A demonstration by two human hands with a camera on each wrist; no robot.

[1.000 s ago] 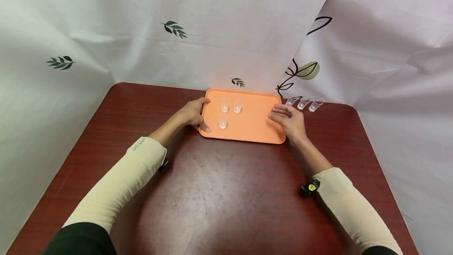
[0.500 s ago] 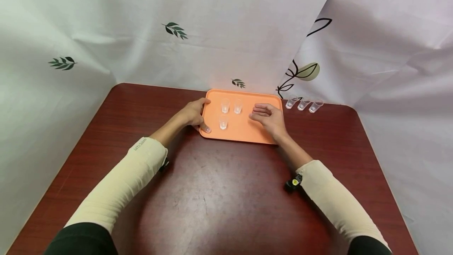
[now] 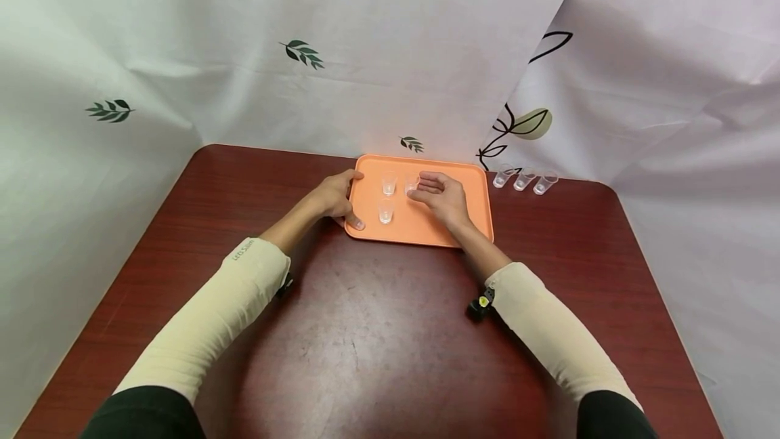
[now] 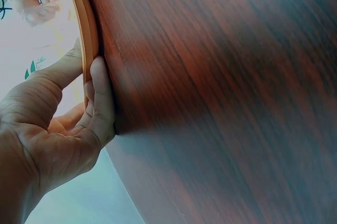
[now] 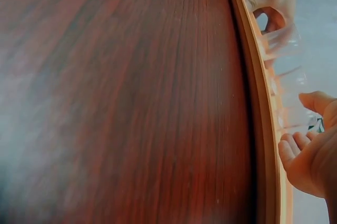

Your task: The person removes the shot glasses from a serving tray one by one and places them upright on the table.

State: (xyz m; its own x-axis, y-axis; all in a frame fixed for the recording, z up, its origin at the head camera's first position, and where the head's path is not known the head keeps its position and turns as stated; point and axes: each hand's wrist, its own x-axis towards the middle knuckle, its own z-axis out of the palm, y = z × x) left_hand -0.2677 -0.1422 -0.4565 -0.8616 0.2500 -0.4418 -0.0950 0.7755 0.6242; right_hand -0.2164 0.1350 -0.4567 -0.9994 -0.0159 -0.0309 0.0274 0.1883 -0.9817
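An orange tray (image 3: 470,214) lies at the far middle of the red-brown table (image 3: 378,330). Three small clear cups stand on its left half: one at the back left (image 3: 388,183), one in front (image 3: 385,211), and one at the back right (image 3: 411,184). My left hand (image 3: 341,198) grips the tray's left rim (image 4: 87,29), thumb on top and fingers against the edge (image 4: 100,98). My right hand (image 3: 441,196) hovers over the tray's middle, fingers relaxed, its fingertips at the back right cup. Whether they touch it is unclear. In the right wrist view the hand (image 5: 310,155) holds nothing.
Three more clear cups (image 3: 524,179) stand in a row on the table behind the tray's right corner. White cloth with leaf prints (image 3: 301,51) hangs close behind and at both sides. The table's near half is bare wood.
My right hand has moved left from the tray's right edge across the tray to the back right cup. The left hand, tray and cups have stayed put.
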